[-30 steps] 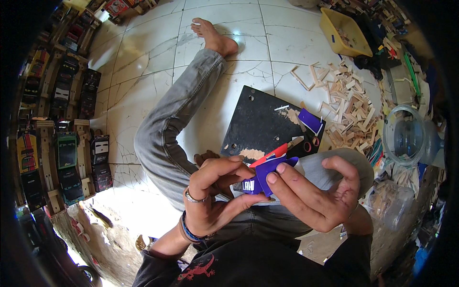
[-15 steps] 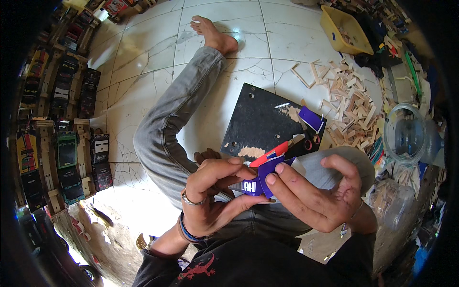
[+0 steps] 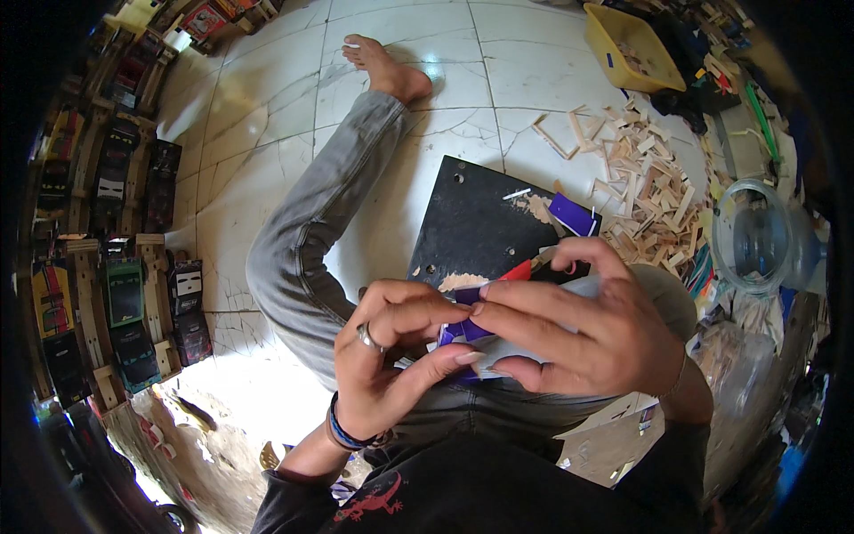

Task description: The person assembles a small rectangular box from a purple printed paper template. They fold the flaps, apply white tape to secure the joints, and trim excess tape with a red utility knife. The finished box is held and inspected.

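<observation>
A small piece covered in glossy purple sheet (image 3: pixel 464 329) is between my two hands, above my lap. My left hand (image 3: pixel 382 343) pinches its left side with thumb and fingers. My right hand (image 3: pixel 583 334) presses its fingertips on the top and right side, with whitish material showing under them. What lies inside the purple covering is hidden by my fingers. Just beyond, a red-orange handle (image 3: pixel 515 271), looking like a cutter knife's, is partly covered by my right hand. A black board (image 3: pixel 480 218) with worn patches lies in front of me, bearing another purple piece (image 3: pixel 572 212) and a thin white strip (image 3: pixel 516 193).
Loose small wooden frames and strips (image 3: pixel 654 182) are heaped right of the board. Beyond them stands a yellow tub (image 3: pixel 614 44). A clear plastic jug (image 3: pixel 752 236) is at the right. Wooden racks of dark printed items (image 3: pixel 129 294) line the left. My bent leg (image 3: pixel 302 231) borders the board.
My right hand has moved leftward over the purple piece, its fingers now lying across it. The piece has turned, and its white lettering no longer shows. The red-orange handle is more covered.
</observation>
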`<state>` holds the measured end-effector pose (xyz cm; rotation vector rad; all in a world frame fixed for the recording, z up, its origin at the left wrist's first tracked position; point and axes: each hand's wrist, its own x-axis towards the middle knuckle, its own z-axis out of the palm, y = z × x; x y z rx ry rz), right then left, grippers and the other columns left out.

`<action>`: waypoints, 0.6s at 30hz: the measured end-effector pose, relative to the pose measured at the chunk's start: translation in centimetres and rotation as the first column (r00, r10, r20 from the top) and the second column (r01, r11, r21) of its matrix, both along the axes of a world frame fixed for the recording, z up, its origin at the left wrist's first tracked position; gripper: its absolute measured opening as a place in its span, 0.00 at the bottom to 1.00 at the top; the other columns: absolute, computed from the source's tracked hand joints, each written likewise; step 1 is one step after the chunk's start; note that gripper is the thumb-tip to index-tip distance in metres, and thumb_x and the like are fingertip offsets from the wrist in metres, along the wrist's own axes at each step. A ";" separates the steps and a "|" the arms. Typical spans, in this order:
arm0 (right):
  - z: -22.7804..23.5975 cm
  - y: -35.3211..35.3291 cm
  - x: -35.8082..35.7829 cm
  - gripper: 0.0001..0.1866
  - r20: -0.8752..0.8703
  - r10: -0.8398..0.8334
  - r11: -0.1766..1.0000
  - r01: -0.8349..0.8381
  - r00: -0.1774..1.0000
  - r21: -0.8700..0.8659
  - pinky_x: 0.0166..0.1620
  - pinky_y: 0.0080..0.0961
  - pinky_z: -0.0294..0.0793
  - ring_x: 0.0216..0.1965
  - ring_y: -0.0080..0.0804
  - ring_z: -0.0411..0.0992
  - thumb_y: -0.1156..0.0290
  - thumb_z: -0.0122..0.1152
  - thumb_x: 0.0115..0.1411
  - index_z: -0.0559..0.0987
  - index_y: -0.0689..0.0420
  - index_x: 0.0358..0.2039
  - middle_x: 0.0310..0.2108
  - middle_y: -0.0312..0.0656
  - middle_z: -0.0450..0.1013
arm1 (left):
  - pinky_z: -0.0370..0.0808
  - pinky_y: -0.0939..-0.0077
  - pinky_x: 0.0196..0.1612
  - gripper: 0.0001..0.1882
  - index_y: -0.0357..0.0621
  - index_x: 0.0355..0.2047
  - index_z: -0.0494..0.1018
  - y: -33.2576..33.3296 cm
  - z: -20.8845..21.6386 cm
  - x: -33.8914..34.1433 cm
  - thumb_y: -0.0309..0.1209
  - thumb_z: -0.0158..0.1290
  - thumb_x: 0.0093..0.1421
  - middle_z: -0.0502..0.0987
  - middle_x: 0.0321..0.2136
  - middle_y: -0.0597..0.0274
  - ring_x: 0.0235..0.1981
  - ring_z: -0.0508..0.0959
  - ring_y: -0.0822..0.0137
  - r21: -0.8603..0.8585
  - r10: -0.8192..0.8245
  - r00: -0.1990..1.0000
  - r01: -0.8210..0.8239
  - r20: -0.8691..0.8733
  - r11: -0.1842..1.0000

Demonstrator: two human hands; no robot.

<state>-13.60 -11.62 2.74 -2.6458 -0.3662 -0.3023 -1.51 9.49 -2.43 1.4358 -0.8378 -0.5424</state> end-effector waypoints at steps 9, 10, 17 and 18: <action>-3.6 -1.9 0.4 0.17 -0.328 0.096 0.824 0.110 0.940 0.556 0.48 0.33 0.73 0.43 0.37 0.79 0.69 0.76 0.56 0.80 0.58 0.44 0.41 0.41 0.80 | 0.86 0.75 0.39 0.09 0.37 0.49 0.72 0.2 -0.6 1.2 0.30 0.53 0.73 0.80 0.46 0.52 0.40 0.87 0.59 0.109 0.005 0.475 0.192 -0.880 0.975; -3.6 -1.8 0.2 0.16 -0.360 0.090 0.795 0.151 0.929 0.588 0.48 0.33 0.74 0.43 0.37 0.79 0.69 0.75 0.57 0.80 0.58 0.44 0.41 0.41 0.80 | 0.86 0.74 0.38 0.11 0.37 0.48 0.72 0.2 -0.6 1.1 0.33 0.52 0.74 0.81 0.43 0.54 0.38 0.87 0.59 0.157 0.031 0.512 0.204 -0.859 0.966; -3.9 -1.1 -0.2 0.10 -0.500 0.064 0.653 0.342 0.864 0.676 0.46 0.23 0.73 0.41 0.22 0.76 0.74 0.69 0.63 0.79 0.59 0.44 0.38 0.36 0.79 | 0.86 0.72 0.38 0.17 0.39 0.50 0.71 0.4 -1.2 0.9 0.41 0.51 0.75 0.81 0.40 0.53 0.38 0.87 0.58 0.155 0.028 0.438 0.256 -0.899 0.954; -4.0 -0.9 -0.2 0.11 -0.532 0.081 0.581 0.393 0.843 0.712 0.45 0.22 0.72 0.41 0.20 0.75 0.75 0.68 0.63 0.78 0.59 0.45 0.38 0.35 0.79 | 0.86 0.72 0.38 0.17 0.39 0.51 0.71 0.5 -1.5 0.9 0.41 0.50 0.75 0.80 0.40 0.53 0.38 0.87 0.58 0.116 0.009 0.395 0.248 -0.919 0.962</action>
